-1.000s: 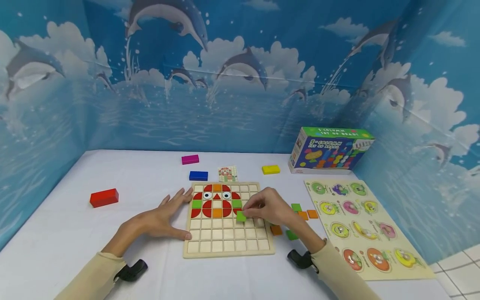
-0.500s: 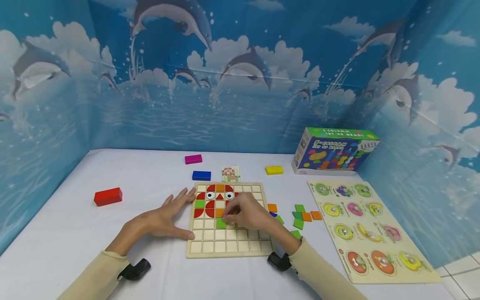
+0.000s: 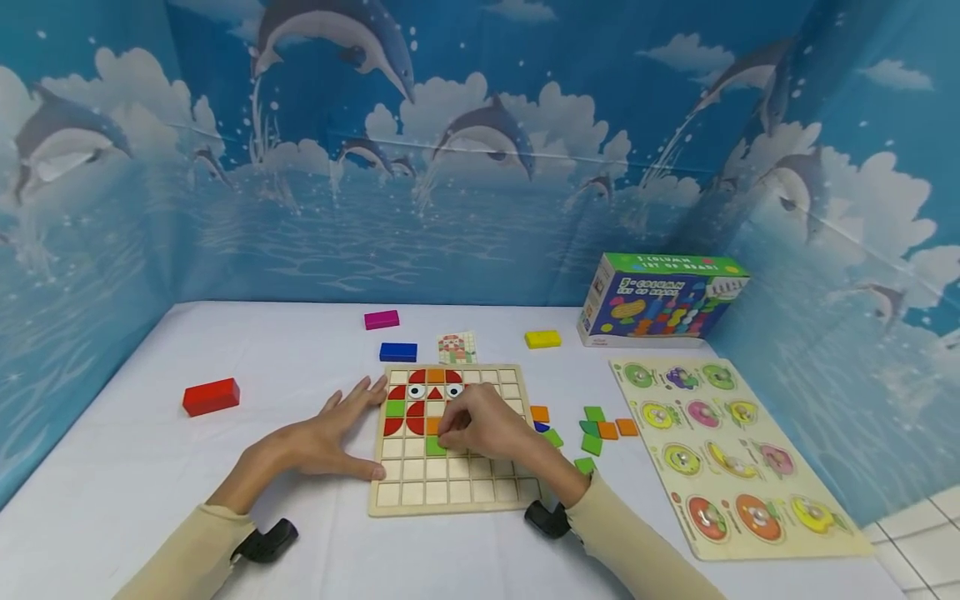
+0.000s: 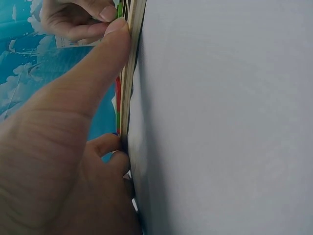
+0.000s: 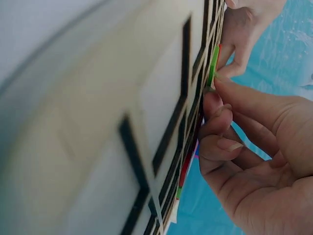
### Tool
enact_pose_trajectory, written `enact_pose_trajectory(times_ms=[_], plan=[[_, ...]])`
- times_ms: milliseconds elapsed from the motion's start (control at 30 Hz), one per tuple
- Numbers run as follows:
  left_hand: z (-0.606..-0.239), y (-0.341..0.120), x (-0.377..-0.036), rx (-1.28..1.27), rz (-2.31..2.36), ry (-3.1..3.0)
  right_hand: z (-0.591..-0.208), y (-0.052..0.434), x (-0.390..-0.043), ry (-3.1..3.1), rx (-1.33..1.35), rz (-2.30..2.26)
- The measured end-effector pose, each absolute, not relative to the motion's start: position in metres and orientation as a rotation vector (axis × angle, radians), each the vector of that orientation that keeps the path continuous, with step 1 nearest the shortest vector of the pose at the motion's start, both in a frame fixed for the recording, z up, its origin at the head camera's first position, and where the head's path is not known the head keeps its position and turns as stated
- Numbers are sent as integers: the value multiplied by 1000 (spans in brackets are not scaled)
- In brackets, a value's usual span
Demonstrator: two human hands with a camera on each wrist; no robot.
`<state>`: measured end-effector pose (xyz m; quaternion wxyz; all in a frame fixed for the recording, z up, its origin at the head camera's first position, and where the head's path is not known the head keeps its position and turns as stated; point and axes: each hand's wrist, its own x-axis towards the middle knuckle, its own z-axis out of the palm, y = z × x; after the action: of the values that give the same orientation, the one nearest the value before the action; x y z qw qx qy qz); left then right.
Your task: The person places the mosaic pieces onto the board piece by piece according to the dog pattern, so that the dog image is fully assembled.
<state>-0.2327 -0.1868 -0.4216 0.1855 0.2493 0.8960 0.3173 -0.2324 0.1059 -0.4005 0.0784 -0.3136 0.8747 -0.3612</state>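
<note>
A wooden grid board [image 3: 397, 508] lies on the white table, its upper cells filled with red, orange, green and eye-marked tiles. My right hand [image 3: 483, 423] pinches a green square tile [image 3: 435, 447] between thumb and finger, at a cell just below an orange tile [image 3: 432, 426]. In the right wrist view the green tile [image 5: 213, 66] stands at the board's surface beside the thumb tip; whether it sits fully in the cell I cannot tell. With fingers spread, my left hand [image 3: 322, 437] rests at the board's left edge. Its thumb [image 4: 117, 36] touches the rim in the left wrist view.
Several loose green and orange tiles [image 3: 592, 444] lie right of the board, beside a fruit puzzle board [image 3: 697, 525]. A small pattern card [image 3: 457, 347] and blue [image 3: 398, 352], yellow [image 3: 542, 339], magenta [image 3: 382, 319] and red [image 3: 212, 397] blocks lie around. A box [image 3: 660, 300] stands behind.
My right hand has carried the green tile leftward across the board, to the cell below the orange tile, and stays there. The left hand keeps its place at the board's edge.
</note>
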Motion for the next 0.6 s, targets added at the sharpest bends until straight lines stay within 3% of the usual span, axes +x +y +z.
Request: enact_pose_trajectory(times_ms=[300, 600], plan=[[-423, -185, -233, 717, 904, 2515, -389, 129, -237, 2528, -989, -1107], [-422, -185, -232, 691, 884, 2540, -372, 189, -253, 2491, -954, -1143]])
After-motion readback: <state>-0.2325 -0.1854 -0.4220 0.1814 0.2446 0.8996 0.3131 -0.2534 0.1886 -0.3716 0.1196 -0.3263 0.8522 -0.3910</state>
